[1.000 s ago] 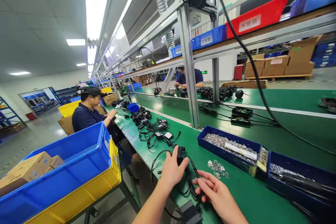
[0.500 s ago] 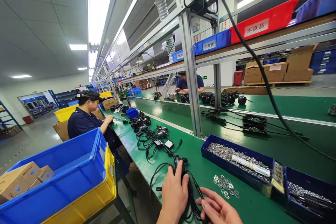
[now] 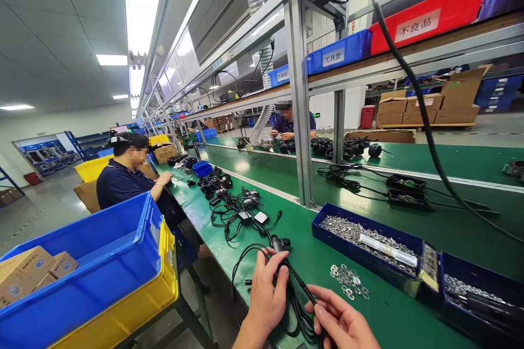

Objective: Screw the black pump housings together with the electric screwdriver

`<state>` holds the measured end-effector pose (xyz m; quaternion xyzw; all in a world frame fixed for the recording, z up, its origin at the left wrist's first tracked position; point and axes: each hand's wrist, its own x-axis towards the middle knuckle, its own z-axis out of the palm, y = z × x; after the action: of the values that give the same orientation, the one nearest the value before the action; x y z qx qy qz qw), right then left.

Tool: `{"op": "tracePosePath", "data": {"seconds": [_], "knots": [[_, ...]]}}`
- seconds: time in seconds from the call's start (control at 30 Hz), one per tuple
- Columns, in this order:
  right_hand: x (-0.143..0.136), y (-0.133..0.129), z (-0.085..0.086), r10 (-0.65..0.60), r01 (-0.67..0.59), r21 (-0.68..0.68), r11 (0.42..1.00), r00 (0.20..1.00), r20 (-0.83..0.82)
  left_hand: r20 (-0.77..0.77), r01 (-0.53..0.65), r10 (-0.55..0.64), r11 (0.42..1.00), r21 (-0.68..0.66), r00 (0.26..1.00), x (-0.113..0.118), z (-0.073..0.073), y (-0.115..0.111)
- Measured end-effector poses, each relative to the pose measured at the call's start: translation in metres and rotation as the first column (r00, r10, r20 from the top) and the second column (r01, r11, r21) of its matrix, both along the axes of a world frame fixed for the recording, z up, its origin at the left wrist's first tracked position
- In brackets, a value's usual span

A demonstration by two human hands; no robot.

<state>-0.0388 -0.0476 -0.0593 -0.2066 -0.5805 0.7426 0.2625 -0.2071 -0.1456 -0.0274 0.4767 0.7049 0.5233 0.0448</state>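
Note:
My left hand (image 3: 266,292) is curled around a black cabled device (image 3: 279,242) at the near edge of the green bench; the device's rounded end shows beyond my fingers. From it a black cable (image 3: 302,283) with a thicker connector part runs to my right hand (image 3: 341,319). There my thumb and fingers pinch the cable. A coil of the same cable (image 3: 301,316) hangs between the two hands, partly hidden by them. To the right of the hands lies a loose pile of metal rings (image 3: 349,281).
Dark blue trays of screws (image 3: 368,245) and small metal parts (image 3: 478,294) stand at the right. More black cabled devices (image 3: 245,210) lie farther along the bench. A blue crate (image 3: 123,240) sits at the left. A metal post (image 3: 301,98) rises ahead. Two co-workers sit nearby.
My left hand has slid slightly back along the device, its forefinger now bent rather than stretched over the end. My right hand keeps its pinch on the cable. The view has shifted slightly.

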Motion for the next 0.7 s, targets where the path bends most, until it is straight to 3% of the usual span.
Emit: {"op": "tracePosePath", "data": {"seconds": [0.3,0.7], "knots": [[0.002,-0.014,0.03,-0.053,0.054,-0.002,0.999,0.998,0.043,0.096,0.156,-0.169,0.979,0.13,0.981,-0.008,0.0,-0.003],[0.005,-0.014,0.03,-0.046,0.047,-0.03,0.998,0.999,0.008,0.214,0.126,-0.175,0.967,0.222,0.961,-0.017,-0.005,-0.004]]}}
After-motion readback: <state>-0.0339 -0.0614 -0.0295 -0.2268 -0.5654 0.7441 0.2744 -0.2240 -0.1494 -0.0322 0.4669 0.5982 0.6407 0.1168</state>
